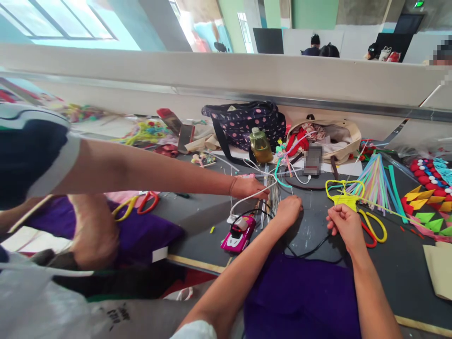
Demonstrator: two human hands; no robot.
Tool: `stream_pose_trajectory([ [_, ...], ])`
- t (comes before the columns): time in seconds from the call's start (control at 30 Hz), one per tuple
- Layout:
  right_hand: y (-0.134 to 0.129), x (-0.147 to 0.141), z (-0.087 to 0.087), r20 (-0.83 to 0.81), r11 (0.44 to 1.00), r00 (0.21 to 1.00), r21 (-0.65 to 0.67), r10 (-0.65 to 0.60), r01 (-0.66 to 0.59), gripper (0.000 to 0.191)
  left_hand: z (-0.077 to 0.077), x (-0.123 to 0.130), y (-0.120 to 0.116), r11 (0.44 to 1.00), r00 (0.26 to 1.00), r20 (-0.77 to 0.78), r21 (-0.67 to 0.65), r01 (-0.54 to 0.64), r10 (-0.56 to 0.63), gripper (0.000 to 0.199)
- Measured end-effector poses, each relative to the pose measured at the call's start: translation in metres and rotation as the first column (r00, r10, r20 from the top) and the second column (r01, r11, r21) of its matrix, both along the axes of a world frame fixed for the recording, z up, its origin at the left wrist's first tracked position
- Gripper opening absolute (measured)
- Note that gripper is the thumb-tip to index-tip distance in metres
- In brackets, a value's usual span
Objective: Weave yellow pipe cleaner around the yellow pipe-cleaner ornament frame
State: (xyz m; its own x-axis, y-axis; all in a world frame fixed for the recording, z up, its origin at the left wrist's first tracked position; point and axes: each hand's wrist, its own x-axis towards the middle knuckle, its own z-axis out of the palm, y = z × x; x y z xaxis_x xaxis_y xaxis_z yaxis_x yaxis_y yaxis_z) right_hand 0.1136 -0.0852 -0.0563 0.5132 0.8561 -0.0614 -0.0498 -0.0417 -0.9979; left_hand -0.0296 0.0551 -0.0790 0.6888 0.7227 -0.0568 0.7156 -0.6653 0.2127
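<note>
Dark lettering on the grey shirt (70,313), lower left, is too blurred for me to read. Right of center, my right hand (344,223) pinches a thin wire (338,200) beside the yellow shape (347,201). My left hand (289,210) curls closed near the teal stem (276,176); I cannot tell whether it grips anything.

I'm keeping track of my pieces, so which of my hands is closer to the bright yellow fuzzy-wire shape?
Right. Your right hand is by the yellow shape's lower edge; your left hand is farther off to its left, across some dark grey tabletop.
</note>
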Motion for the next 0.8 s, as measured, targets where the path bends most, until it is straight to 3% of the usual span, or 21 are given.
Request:
stream_pose_trajectory([
  [0.17,-0.009,0.001,0.0,0.019,1.0,1.0,0.009,-0.002,0.002,0.033,0.014,-0.001,-0.005,1.0,0.994,0.103,-0.02,-0.021,0.023,0.015],
  [0.23,-0.011,0.002,0.0,0.021,1.0,1.0,0.015,-0.002,0.002,0.034,0.025,-0.001,-0.008,0.989,0.938,0.34,-0.15,-0.009,0.06,0.011],
  [0.27,-0.012,0.002,0.0,0.023,1.0,1.0,0.02,-0.001,0.0,0.034,0.031,-0.001,-0.01,0.957,0.854,0.505,-0.287,0.035,0.12,0.011],
  [0.3,-0.012,0.001,0.0,0.026,1.0,1.0,0.027,0.001,-0.002,0.034,0.038,0.0,-0.011,0.89,0.759,0.613,-0.444,0.102,0.219,0.013],
  [0.37,-0.013,-0.002,0.003,0.037,0.999,0.999,0.041,0.0,-0.002,0.035,0.05,0.002,-0.016,0.668,0.598,0.679,-0.682,0.299,0.426,0.022],
  [0.47,-0.012,-0.008,0.008,0.089,0.997,0.995,0.07,-0.04,0.034,0.035,0.063,0.007,-0.024,0.344,0.46,0.563,-0.809,0.476,0.687,0.029],
  [0.53,-0.011,-0.012,0.012,0.149,0.992,0.985,0.109,-0.086,0.071,0.032,0.066,0.01,-0.031,0.188,0.437,0.456,-0.827,0.529,0.775,0.028],
  [0.6,-0.01,-0.012,0.015,0.234,0.982,0.963,0.161,-0.136,0.099,0.029,0.066,0.014,-0.038,0.076,0.438,0.359,-0.836,0.543,0.824,0.024],
  [0.8,-0.011,0.001,0.016,0.568,0.95,0.79,0.307,-0.23,0.056,0.019,0.064,0.022,-0.062,-0.18,0.511,0.142,-0.829,0.529,0.848,0.008],
])
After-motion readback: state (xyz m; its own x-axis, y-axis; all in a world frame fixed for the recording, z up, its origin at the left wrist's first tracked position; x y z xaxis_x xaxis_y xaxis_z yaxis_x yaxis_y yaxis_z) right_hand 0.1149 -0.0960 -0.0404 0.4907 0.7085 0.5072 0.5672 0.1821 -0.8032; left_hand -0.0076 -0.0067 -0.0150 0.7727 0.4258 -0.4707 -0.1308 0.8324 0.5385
